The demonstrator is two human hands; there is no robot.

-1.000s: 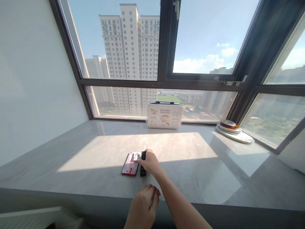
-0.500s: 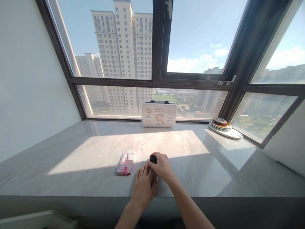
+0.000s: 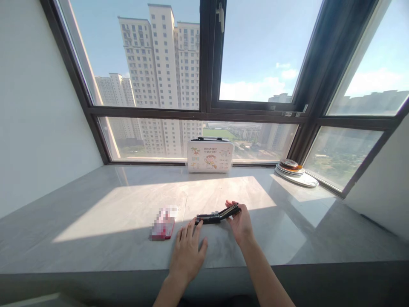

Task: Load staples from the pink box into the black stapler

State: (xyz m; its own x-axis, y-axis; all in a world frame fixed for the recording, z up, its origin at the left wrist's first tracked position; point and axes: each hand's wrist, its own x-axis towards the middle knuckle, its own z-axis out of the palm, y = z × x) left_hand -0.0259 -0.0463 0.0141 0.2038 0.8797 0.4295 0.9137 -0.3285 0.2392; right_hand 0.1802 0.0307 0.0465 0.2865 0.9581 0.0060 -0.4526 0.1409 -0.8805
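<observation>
A black stapler point(image 3: 214, 216) lies opened out on the grey stone sill point(image 3: 96, 221), its top arm swung up to the right. My right hand point(image 3: 240, 221) grips the raised arm between thumb and fingers. My left hand point(image 3: 189, 251) rests flat on the sill, fingers stretched out, its fingertips touching the left end of the stapler's base. A small red and white box point(image 3: 162, 223) lies just left of my left hand. A thin metal strip point(image 3: 184, 207) lies on the sill between the box and the stapler.
A white case with a cartoon print and a black handle point(image 3: 209, 156) stands against the window at the back. A stack of round plates point(image 3: 295, 172) sits at the back right. The sill's front edge runs just below my wrists.
The stapler has gone from shut under my right hand to swung open, with my right hand moved to the right lifting its top arm. My left hand has flattened on the sill against its base.
</observation>
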